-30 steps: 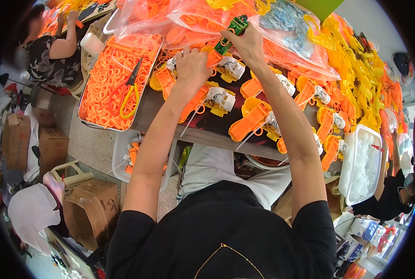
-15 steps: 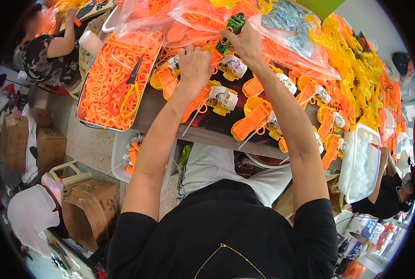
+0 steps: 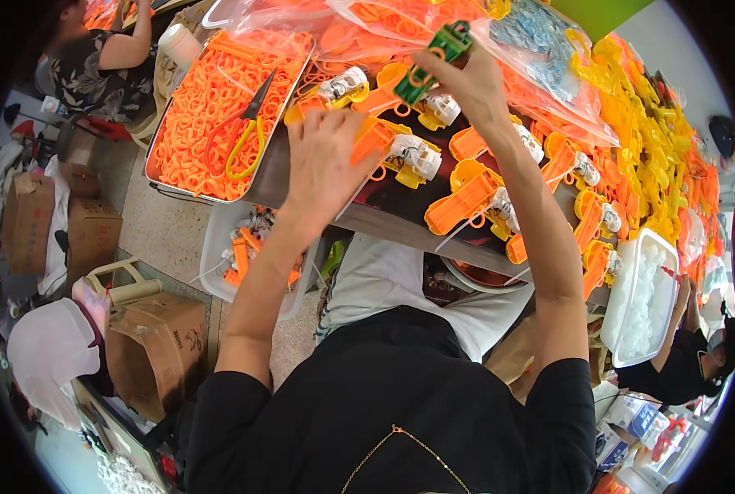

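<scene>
My right hand is closed around a green plastic piece with dark parts, tilted above the table. An orange ring shows against its lower end. My left hand hovers low over the near row of orange-and-yellow plastic assemblies, fingers apart and a little smeared; its palm side is hidden. Just right of its fingers lies an assembly with a white motor-like housing and wires. Another assembly lies beyond the fingertips. More of them, such as one assembly, lie beside my right forearm.
A metal tray of orange rings stands at the left, with scissors-like snips on top. Bags of orange parts and heaped yellow frames fill the back. A white bin stands right. Other people sit at both sides.
My left hand has drawn back toward me from the orange piece near the green one. The green piece stays in my right hand, now tilted further over. The whole view has shifted slightly.
</scene>
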Demonstrator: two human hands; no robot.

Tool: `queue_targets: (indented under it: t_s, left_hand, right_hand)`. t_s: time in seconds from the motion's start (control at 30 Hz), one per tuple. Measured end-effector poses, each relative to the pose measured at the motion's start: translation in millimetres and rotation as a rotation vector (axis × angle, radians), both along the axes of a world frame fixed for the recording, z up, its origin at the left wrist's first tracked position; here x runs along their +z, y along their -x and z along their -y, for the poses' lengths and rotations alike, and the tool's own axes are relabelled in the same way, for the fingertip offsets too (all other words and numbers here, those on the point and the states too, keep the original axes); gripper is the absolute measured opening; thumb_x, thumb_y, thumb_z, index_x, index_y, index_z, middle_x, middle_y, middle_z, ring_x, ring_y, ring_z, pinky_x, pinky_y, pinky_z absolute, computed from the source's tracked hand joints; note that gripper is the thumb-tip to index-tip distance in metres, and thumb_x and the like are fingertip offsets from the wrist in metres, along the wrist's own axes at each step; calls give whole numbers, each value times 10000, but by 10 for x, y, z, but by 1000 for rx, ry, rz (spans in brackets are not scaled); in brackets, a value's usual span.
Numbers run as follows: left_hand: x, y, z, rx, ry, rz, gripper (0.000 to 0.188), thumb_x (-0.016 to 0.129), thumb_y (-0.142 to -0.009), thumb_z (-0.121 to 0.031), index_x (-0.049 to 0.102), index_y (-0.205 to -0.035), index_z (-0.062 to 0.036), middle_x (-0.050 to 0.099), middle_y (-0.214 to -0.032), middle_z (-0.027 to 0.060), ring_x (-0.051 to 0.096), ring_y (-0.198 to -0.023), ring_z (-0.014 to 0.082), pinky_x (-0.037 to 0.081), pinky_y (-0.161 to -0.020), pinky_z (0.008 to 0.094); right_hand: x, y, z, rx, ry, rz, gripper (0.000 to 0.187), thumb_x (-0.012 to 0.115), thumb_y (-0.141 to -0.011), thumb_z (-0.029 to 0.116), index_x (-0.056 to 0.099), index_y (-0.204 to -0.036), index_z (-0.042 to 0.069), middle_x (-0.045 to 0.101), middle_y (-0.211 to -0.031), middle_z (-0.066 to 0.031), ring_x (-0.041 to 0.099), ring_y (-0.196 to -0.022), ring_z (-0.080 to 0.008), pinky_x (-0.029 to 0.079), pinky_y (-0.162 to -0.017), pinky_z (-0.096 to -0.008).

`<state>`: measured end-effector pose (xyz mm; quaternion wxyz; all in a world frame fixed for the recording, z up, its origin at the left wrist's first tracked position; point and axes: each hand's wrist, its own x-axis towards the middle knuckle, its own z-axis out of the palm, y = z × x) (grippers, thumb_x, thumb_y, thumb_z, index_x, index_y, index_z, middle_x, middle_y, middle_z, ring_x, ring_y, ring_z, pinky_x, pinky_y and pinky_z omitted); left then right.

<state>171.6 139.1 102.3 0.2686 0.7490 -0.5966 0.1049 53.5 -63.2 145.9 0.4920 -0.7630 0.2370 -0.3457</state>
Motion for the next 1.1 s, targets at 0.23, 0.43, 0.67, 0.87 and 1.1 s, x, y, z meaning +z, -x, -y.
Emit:
queue_targets:
  t_s: [0.23, 0.43, 0.67, 0.87, 1.1]
  left_hand:
    - [-99, 239, -78, 132, -72, 75, 603, 843, -704, -298, 618, -1211, -60, 636, -1091, 65, 514, -1097, 244, 368, -902, 410]
    - [-112, 216, 21, 115, -152, 109, 452, 846, -679, -259, 702, -1050, -46, 668, -956, 82, 543, -1038, 251, 354, -941, 422]
    - [-105, 202, 52, 81, -140, 146, 398, 836, -671, -228, 699, -982, -23, 661, -933, 99, 548, -1024, 261, 348, -975, 436]
    - [-102, 208, 62, 83, -131, 150, 379, 833, -672, -220, 700, -965, -19, 662, -921, 107, 549, -1024, 266, 343, -993, 450]
    - [-148, 363, 107, 80, -133, 129, 347, 793, -739, -258, 701, -978, -25, 659, -998, 123, 531, -1069, 276, 337, -1028, 451]
  right_hand:
    - [-235, -60, -285, -30, 209, -235, 440, 824, -821, 297, 606, -1029, -24, 710, -878, -88, 714, -714, -158, 600, -616, -301]
    - [-275, -96, -323, -40, 305, -271, 455, 790, -848, 338, 599, -1027, -35, 723, -830, -115, 716, -695, -195, 570, -652, -335]
    - [-242, -90, -317, -19, 209, -287, 473, 785, -848, 347, 594, -1025, -47, 723, -825, -130, 717, -699, -204, 561, -667, -348]
    - [-253, -89, -318, -30, 235, -281, 462, 790, -840, 350, 601, -1018, -31, 719, -816, -124, 714, -694, -208, 555, -663, -343]
    - [-203, 114, -173, -53, 275, -325, 419, 804, -827, 318, 607, -997, -11, 695, -783, -81, 692, -703, -155, 528, -623, -319]
